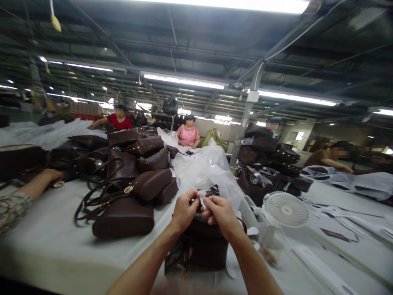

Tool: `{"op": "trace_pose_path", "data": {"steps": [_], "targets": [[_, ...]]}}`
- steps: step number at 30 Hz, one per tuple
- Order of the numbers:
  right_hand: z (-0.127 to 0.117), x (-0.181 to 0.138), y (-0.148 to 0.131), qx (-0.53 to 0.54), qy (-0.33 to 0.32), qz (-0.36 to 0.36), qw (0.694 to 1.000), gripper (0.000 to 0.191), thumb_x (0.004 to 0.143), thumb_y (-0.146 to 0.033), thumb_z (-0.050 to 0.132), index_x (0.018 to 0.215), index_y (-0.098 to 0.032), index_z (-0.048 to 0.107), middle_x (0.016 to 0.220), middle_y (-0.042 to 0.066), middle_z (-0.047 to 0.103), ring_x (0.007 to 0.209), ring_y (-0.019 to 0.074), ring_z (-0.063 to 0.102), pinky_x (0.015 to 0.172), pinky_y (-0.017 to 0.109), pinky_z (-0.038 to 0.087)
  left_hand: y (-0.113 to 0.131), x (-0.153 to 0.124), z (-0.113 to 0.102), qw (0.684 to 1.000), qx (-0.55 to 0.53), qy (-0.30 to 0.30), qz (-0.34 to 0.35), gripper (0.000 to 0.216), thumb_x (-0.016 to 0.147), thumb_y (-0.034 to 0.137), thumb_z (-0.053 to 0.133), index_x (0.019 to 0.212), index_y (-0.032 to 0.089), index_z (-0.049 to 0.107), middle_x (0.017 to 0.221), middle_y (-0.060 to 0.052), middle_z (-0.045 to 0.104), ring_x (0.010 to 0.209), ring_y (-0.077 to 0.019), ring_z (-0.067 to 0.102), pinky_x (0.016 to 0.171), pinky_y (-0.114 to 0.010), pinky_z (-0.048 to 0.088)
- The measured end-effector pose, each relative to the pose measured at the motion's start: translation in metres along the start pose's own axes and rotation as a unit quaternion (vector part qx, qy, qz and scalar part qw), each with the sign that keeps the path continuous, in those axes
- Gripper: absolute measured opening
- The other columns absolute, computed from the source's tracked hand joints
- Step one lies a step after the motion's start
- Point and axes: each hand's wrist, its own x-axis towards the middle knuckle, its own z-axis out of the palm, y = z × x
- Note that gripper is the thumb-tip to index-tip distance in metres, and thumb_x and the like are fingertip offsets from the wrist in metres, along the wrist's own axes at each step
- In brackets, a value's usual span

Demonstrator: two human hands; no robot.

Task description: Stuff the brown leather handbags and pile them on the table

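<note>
Near the front edge of the white-covered bench [46, 246], both hands meet above a dark brown handbag [205, 246] that stands upright just in front of the person. The left hand [184, 211] and the right hand [222, 215] each pinch a small white piece of paper or film [203, 199] between thumb and fingers, so the fingers of both are clamped on it; the piece sits between the two hands, just over the bag's top. A dark hang tag [174, 259] dangles at the bag's left side.

To the left lies a pile of brown handbags [135, 180] with long straps trailing over the cloth, and a larger one [123, 221] lies flat at its near end. Crumpled clear plastic wrapping [208, 168] rises just behind the hands. To the right, a small white fan [285, 209] lies tilted on the bench, near the right wrist. A co-worker's forearm in a patterned sleeve [14, 207] rests at the far left edge. Farther back, a person in red [118, 119] and a person in pink [188, 133] sit at the bench among more bags.
</note>
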Motion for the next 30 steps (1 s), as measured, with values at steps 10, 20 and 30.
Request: {"op": "trace_pose_path", "data": {"steps": [10, 20, 30], "targets": [[-0.006, 0.001, 0.002, 0.046, -0.005, 0.025, 0.999, 0.032, 0.061, -0.041, 0.074, 0.066, -0.013, 0.060, 0.057, 0.000, 0.061, 0.040, 0.0054, 0.052, 0.030, 0.011, 0.032, -0.005, -0.006, 0.005, 0.997, 0.071, -0.002, 0.040, 0.029, 0.086, 0.020, 0.049, 0.111, 0.021, 0.064, 0.087, -0.003, 0.073, 0.075, -0.0159, 0.066, 0.072, -0.024, 0.048], [-0.007, 0.004, 0.013, 0.120, -0.014, -0.003, 0.993, 0.044, 0.054, -0.041, 0.080, 0.076, -0.017, 0.051, 0.059, -0.002, 0.061, 0.046, 0.0069, 0.054, 0.036, 0.013, 0.038, -0.012, -0.008, 0.004, 0.989, 0.091, -0.037, 0.109, 0.028, 0.083, 0.013, 0.048, 0.103, 0.021, 0.067, 0.086, -0.002, 0.073, 0.075, -0.0155, 0.067, 0.070, -0.022, 0.048], [-0.011, 0.005, 0.011, 0.133, -0.067, 0.008, 0.989, 0.046, 0.066, -0.041, 0.074, 0.099, -0.015, 0.055, 0.068, 0.001, 0.063, 0.053, 0.0100, 0.062, 0.041, 0.015, 0.045, -0.014, -0.009, 0.003, 0.989, 0.082, -0.023, 0.117, 0.025, 0.083, 0.013, 0.046, 0.095, 0.021, 0.067, 0.084, -0.002, 0.072, 0.075, -0.0157, 0.066, 0.069, -0.022, 0.047]]}}
